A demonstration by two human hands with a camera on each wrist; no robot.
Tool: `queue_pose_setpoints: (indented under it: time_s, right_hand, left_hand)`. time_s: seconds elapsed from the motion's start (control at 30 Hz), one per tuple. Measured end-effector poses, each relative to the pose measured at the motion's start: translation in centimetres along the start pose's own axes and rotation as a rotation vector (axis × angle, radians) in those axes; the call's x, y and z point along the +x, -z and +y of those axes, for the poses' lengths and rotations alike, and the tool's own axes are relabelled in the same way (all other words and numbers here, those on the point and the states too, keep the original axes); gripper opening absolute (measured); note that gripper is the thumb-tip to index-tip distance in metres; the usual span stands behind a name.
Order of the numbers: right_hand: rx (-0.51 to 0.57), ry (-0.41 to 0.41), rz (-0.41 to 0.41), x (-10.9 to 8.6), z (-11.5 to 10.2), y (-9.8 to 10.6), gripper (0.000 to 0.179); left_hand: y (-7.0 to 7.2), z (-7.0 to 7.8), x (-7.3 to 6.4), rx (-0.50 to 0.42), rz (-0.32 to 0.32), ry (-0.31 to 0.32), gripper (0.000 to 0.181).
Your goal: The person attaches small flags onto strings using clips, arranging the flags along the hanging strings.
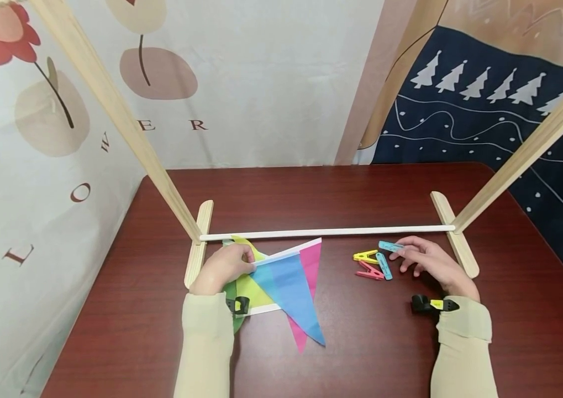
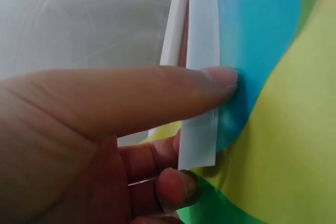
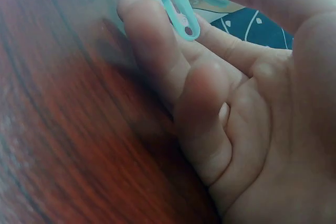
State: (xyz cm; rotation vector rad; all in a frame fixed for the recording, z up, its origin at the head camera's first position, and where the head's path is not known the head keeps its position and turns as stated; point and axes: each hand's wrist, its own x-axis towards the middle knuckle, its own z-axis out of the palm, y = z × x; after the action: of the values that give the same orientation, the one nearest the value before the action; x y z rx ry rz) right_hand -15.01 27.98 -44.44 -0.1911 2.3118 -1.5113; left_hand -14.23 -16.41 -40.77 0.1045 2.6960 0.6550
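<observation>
At the left of the head view, my left hand (image 1: 225, 266) pinches the white top band of a pennant bunting (image 1: 281, 284). Its blue, pink, yellow and green flags overlap on the table. The left wrist view shows the thumb lying across the white band (image 2: 202, 35), other fingers behind it. Over on the right, my right hand (image 1: 432, 265) holds a light blue clothespin (image 1: 389, 246) between thumb and fingers, just above the table. Beside it lie a yellow clothespin (image 1: 364, 256), a pinkish-red clothespin (image 1: 371, 271) and another blue clothespin (image 1: 384, 266).
A wooden frame stands on the dark red table (image 1: 341, 342), with a left post (image 1: 127, 121), a right post (image 1: 530, 149) and a white rod (image 1: 331, 231) low between their feet. Printed cloths hang behind and beside the table.
</observation>
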Motion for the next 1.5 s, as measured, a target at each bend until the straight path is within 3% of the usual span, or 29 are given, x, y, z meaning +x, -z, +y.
queue_pose_setpoints:
  time_s: [0.3, 0.57, 0.77, 1.23, 1.5]
  right_hand:
    - [0.018, -0.036, 0.008, 0.12, -0.17, 0.00, 0.040]
    - [0.012, -0.029, 0.071, 0.24, 0.11, -0.02, 0.041]
    - [0.027, -0.010, 0.071, 0.11, 0.45, -0.03, 0.041]
    - [-0.063, -0.061, 0.084, 0.27, 0.68, -0.04, 0.052]
    - [-0.020, -0.040, 0.095, 0.39, 0.67, -0.08, 0.043]
  left_hand:
    - [-0.06, -0.09, 0.08, -0.026, 0.012, -0.037, 0.007]
    - [0.08, -0.08, 0.25, -0.002, 0.034, -0.039, 0.009]
    - [0.10, -0.11, 0.29, -0.013, 0.048, -0.045, 0.006]
    - [0.27, -0.10, 0.25, -0.014, 0.063, -0.063, 0.005]
    - [0.48, -0.16, 0.26, -0.020, 0.094, -0.074, 0.005]
